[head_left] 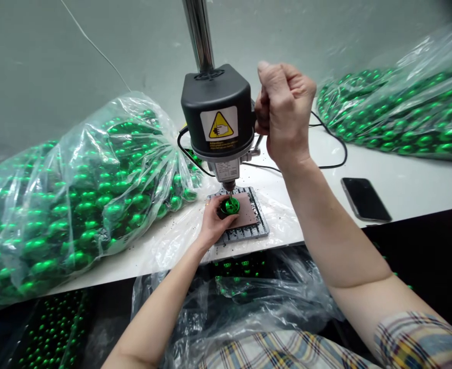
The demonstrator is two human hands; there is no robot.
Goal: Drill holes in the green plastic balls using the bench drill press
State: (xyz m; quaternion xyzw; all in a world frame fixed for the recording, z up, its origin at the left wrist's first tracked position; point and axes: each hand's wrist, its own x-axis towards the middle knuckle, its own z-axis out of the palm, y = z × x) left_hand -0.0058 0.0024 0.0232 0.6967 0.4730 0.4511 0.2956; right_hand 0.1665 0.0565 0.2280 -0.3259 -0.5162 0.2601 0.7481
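My left hand (215, 221) is closed around the side of a shiny green ball (231, 206), thumb and fingers pinching it against a pinkish board (245, 209). The board lies on the slotted grey base plate (263, 225) of a small drill press (215, 97). Its bit (231, 195) comes down at the top of the ball; whether it has entered the surface is hard to tell. My right hand (285, 102) is raised beside the black motor housing, fingers wrapped round the feed lever (259, 142), whose grip is mostly hidden in the fist.
A big clear bag of green balls (95, 200) lies at the left, close to the press. Another such bag (398, 113) sits at the back right. A phone (365, 199) rests near the right edge. Dark shavings dot the base; a plastic sheet (241, 302) hangs below the table front.
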